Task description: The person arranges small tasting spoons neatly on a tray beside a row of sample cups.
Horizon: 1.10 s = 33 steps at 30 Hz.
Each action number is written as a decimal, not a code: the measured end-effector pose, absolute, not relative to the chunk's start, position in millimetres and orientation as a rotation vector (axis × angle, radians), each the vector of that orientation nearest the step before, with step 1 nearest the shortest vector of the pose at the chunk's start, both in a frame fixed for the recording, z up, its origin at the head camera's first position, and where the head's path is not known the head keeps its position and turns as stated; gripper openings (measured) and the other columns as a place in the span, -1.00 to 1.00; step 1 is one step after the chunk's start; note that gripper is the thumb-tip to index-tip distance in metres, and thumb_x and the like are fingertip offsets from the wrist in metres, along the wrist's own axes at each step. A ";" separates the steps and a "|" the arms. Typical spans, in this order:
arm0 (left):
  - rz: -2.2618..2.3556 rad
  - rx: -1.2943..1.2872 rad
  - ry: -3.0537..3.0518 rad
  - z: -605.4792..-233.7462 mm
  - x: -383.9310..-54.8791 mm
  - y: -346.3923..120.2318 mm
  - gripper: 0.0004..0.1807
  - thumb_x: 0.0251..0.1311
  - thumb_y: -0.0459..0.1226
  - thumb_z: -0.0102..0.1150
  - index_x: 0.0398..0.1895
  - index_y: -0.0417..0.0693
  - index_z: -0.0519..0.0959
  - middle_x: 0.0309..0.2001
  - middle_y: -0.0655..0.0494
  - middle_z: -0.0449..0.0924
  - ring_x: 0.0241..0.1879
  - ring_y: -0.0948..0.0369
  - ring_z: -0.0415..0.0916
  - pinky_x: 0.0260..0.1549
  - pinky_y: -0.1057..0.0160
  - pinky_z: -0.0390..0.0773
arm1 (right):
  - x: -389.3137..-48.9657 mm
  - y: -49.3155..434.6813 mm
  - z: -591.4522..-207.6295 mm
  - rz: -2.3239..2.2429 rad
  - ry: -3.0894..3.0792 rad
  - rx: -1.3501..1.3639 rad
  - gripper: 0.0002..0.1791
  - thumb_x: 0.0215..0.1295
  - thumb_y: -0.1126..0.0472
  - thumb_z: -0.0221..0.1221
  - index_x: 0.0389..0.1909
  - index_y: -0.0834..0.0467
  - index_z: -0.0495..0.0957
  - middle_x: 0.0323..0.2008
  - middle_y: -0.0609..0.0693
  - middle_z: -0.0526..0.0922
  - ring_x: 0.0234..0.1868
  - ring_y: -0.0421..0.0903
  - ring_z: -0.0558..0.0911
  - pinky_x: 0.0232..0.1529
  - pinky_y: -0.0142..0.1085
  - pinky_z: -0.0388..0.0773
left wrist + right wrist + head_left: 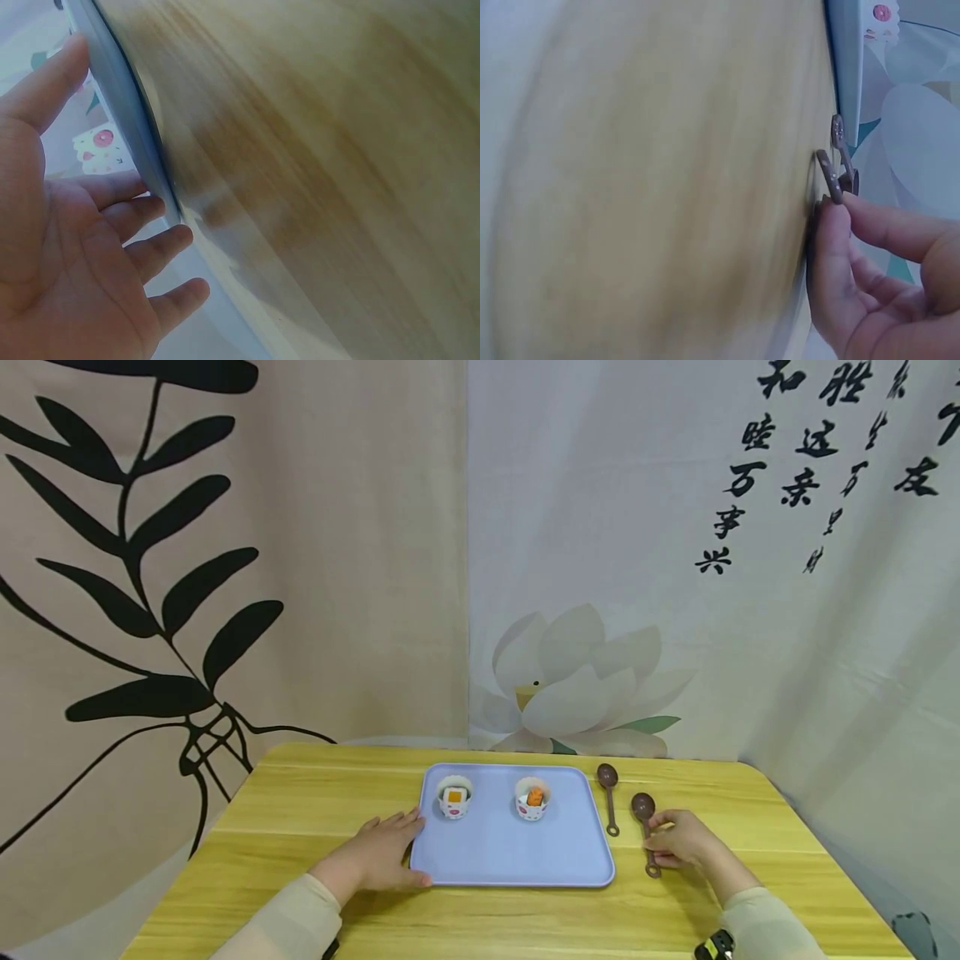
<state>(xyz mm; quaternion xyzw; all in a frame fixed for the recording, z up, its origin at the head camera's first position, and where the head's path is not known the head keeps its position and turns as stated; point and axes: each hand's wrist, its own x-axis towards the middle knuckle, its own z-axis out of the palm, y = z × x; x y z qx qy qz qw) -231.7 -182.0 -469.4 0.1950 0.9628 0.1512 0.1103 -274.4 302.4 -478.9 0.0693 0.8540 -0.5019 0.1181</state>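
Note:
A light blue tray (517, 857) lies on the table, and my left hand (382, 852) rests against its left edge. In the left wrist view the fingers of the left hand (82, 255) are spread, thumb apart, along the tray's rim (124, 82). My right hand (686, 841) pinches the handle of a brown spoon (642, 807) to the right of the tray. Between thumb and fingertip, that spoon's handle (828, 176) shows in the right wrist view. A second brown spoon (608, 777) lies between it and the tray, untouched.
Two small patterned cups stand on the tray: the left cup (453, 808) holds a white and orange piece, the right cup (532, 812) an orange one. The wooden table (322, 785) ends at a printed curtain (375, 568) behind.

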 end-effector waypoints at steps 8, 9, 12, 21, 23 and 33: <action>0.442 0.566 2.827 -471.0 -232.1 -181.7 0.11 0.03 0.30 0.32 0.48 -0.25 0.27 0.53 -0.14 0.12 0.48 -0.18 0.10 0.39 -0.31 0.05 | -271.4 307.5 -474.7 -1.551 2.424 0.190 -0.57 0.27 0.51 0.21 0.11 0.55 0.34 -0.37 0.15 0.62 -0.49 -0.11 0.64 -0.39 -0.27 0.70; 0.440 0.567 2.828 -471.0 -232.1 -181.7 0.11 0.03 0.30 0.32 0.48 -0.25 0.27 0.53 -0.14 0.12 0.48 -0.18 0.10 0.39 -0.31 0.05 | -270.9 307.8 -473.6 -1.559 2.419 0.186 -0.56 0.28 0.51 0.20 0.12 0.55 0.33 -0.37 0.15 0.63 -0.49 -0.11 0.64 -0.39 -0.27 0.70; 0.438 0.565 2.829 -470.6 -232.0 -181.4 0.10 0.03 0.30 0.32 0.48 -0.25 0.27 0.53 -0.14 0.12 0.48 -0.18 0.10 0.39 -0.31 0.05 | -270.5 308.5 -471.2 -1.585 2.407 0.175 -0.55 0.30 0.51 0.19 0.15 0.57 0.32 -0.37 0.15 0.62 -0.48 -0.10 0.65 -0.39 -0.29 0.69; 0.450 0.569 2.830 -468.5 -231.5 -180.4 0.09 0.04 0.28 0.33 0.48 -0.26 0.27 0.53 -0.14 0.12 0.48 -0.19 0.10 0.39 -0.31 0.05 | -267.4 304.4 -460.7 -1.668 2.355 0.133 -0.51 0.32 0.50 0.18 0.20 0.59 0.28 -0.33 0.16 0.59 -0.47 -0.11 0.64 -0.39 -0.34 0.69; 0.455 0.567 2.828 -468.1 -231.2 -180.2 0.09 0.05 0.28 0.34 0.47 -0.26 0.27 0.53 -0.14 0.13 0.48 -0.19 0.10 0.39 -0.31 0.05 | -266.3 302.8 -457.6 -1.681 2.346 0.118 -0.50 0.33 0.51 0.17 0.22 0.60 0.26 -0.30 0.17 0.59 -0.46 -0.11 0.64 -0.38 -0.34 0.69; 0.453 0.561 2.834 -468.0 -230.8 -180.0 0.08 0.05 0.27 0.34 0.47 -0.26 0.28 0.52 -0.14 0.14 0.48 -0.18 0.10 0.39 -0.31 0.05 | -262.1 294.1 -444.4 -1.745 2.320 0.085 -0.51 0.36 0.50 0.14 0.24 0.58 0.25 -0.22 0.20 0.63 -0.40 -0.12 0.66 -0.33 -0.31 0.70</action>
